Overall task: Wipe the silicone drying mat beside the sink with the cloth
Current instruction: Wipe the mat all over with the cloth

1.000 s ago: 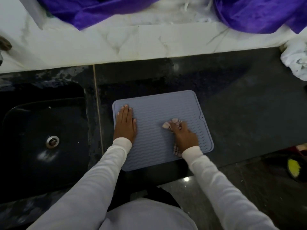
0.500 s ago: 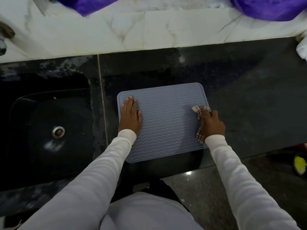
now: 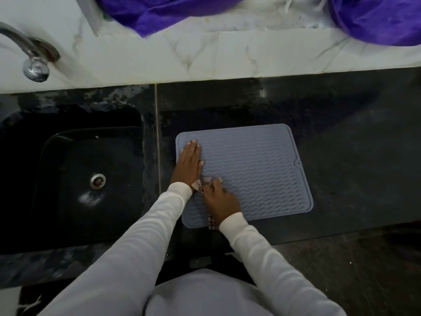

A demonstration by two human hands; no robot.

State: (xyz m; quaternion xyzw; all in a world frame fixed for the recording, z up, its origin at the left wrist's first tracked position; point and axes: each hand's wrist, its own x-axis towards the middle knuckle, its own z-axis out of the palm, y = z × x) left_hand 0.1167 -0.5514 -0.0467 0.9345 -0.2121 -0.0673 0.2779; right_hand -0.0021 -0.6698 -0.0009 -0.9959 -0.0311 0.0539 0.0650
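Mat (image 3: 255,169) lay flat on the dark counter (image 3: 353,144), just right of the sink (image 3: 75,179), its wavy ribs running across and its small tab on the right edge. Half a second before, the cloth had been out at the mat's right edge; a second before, near the middle. Now the cloth (image 3: 206,184) had come across to the near-left part, so the stroke had swept from centre to right and back over to the left. That suggested the wipe was well under way, with the near half covered in both directions, while the far half of the mat looked as yet unvisited by the cloth in these views.

The right hand (image 3: 222,201) pressed the checked cloth down on the mat, fingers curled over it and bunching it; one end stuck out ahead of the fingertips, another trailed from under the wrist at the mat's near edge. Motion blur there made the exact finger hold hard to read, but the cloth was probably gripped rather than just pushed. The left hand (image 3: 188,165) had stayed on the mat's left side, flat, fingers straight and together, pinning it against sliding. The cloth's leading end touched or nearly touched the left wrist, so the two hands were close together.

Beyond the counter, a pale marble ledge (image 3: 205,60) ran along the back, a tap (image 3: 34,62) above the sink, and purple fabric (image 3: 170,12) draped at the top.
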